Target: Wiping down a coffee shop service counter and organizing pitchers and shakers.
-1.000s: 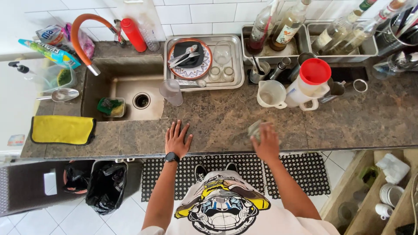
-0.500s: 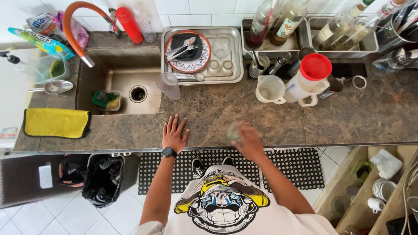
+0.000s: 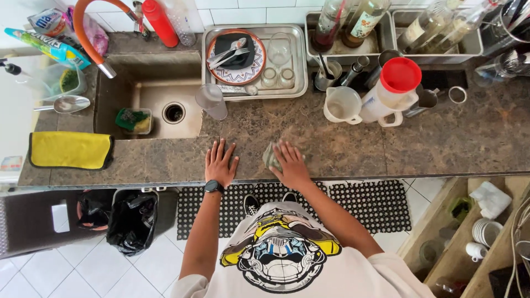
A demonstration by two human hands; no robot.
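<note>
Single head view, straight down over countertop (image 3: 331, 143), moderately far.

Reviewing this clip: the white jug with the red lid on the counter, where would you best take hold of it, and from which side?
Probably by its white handle, which sticks out toward the counter's front edge. Come from the front, the person's side: bottles and a metal tray crowd behind the white jug, and a measuring cup stands close beside it.

left hand (image 3: 220, 163) flat, right hand (image 3: 289, 163) pressing
</note>
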